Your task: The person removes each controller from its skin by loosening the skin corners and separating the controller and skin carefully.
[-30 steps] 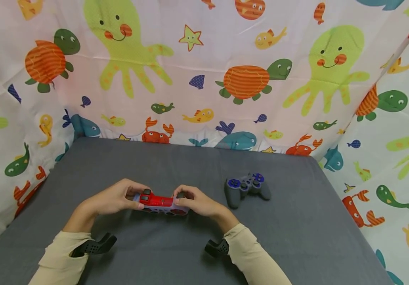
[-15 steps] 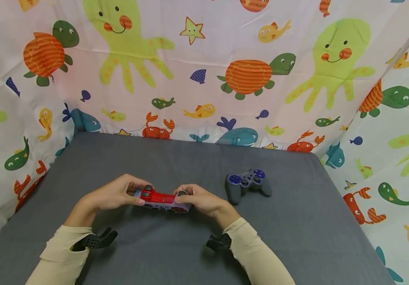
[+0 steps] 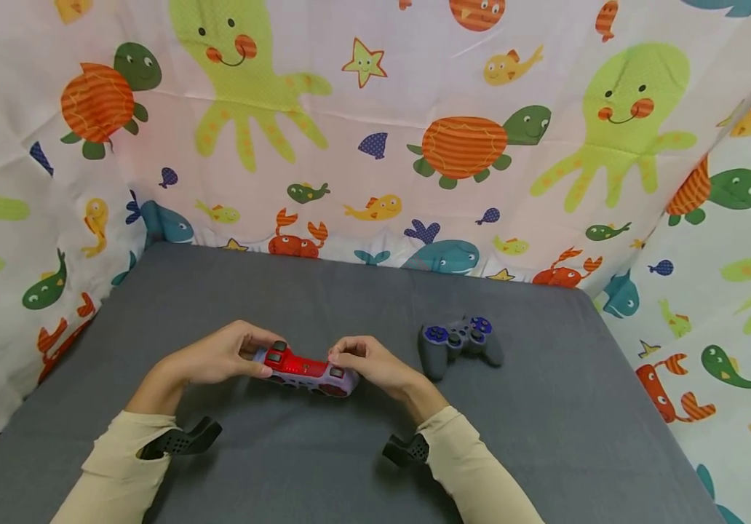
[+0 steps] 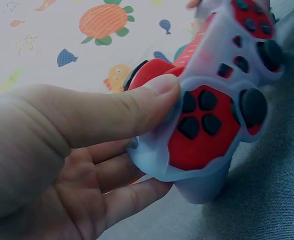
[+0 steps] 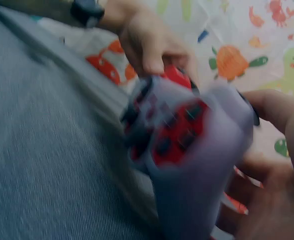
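Note:
A red game controller [image 3: 306, 367] in a translucent whitish silicone sleeve [image 4: 207, 60] is held between both hands, its back edge showing red where the sleeve leaves it bare. My left hand [image 3: 221, 353] grips the left end, thumb [image 4: 137, 102] on the sleeve beside the direction buttons and fingers underneath. At the right end, my right hand [image 3: 378, 367] has its thumb and index fingertip together at the top edge by the shoulder button. In the right wrist view the controller's right grip is blurred and partly hides that hand's fingers [image 5: 244, 190].
A second game controller [image 3: 457, 342], dark grey with blue button areas, lies on the grey cloth-covered table [image 3: 297, 458], right of the hands. A curtain [image 3: 375, 145] printed with sea animals rises behind and at both sides. Each wrist wears a black camera mount [image 3: 182, 439].
My right thumb and index finger have shifted from over the shoulder button to the back edge, uncovering the button. The controller's right end has dipped a little. The left hand keeps its grip.

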`<state>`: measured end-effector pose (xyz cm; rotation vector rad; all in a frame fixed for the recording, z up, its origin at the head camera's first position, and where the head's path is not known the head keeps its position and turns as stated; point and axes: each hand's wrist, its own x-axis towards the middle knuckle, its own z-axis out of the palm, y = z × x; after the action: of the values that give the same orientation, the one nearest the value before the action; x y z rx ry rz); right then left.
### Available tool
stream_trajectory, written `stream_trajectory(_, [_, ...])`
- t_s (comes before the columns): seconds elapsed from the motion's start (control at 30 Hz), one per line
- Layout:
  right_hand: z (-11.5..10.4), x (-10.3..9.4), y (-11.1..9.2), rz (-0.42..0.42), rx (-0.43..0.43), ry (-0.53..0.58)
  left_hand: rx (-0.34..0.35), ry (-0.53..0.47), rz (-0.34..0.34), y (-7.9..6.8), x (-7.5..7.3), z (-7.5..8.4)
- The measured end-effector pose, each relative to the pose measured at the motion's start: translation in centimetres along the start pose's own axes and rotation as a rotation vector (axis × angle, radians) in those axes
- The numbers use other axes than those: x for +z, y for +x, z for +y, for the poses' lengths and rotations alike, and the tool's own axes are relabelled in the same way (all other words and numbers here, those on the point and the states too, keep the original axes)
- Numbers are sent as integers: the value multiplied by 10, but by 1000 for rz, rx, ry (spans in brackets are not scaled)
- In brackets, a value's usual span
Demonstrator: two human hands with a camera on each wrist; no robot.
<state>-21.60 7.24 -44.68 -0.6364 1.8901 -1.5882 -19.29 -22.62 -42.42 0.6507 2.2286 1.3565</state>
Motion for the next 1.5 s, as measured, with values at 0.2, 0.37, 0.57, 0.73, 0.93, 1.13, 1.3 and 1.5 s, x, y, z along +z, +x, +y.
stream_trajectory(0.2, [1,-4,-1,-154,10,-45,13,-26,-13,-1,0,-2])
stream_trajectory(0.37, [0,-6,-3,-205,13,-89,14,-21,-11,0,0,-1])
stream_trajectory(0.57, [-3,-6,-3,-194,-98,-93,0,-22,-6,1,0,0])
stream_trajectory(0.73, [-1,-5,-3,-152,-152,-129,-7,-15,-4,1,1,1])
stream_trajectory(0.93, [1,-2,0,-129,-218,-84,6,-9,0,0,0,1])
stream_trajectory(1.13, [1,2,2,-114,-204,0,20,19,13,0,0,2])
stream_trajectory(1.3, [2,2,3,-34,-227,-29,15,35,20,1,0,2])
stream_trajectory(1.5, [4,-3,1,-70,-196,-111,23,22,15,2,0,1])
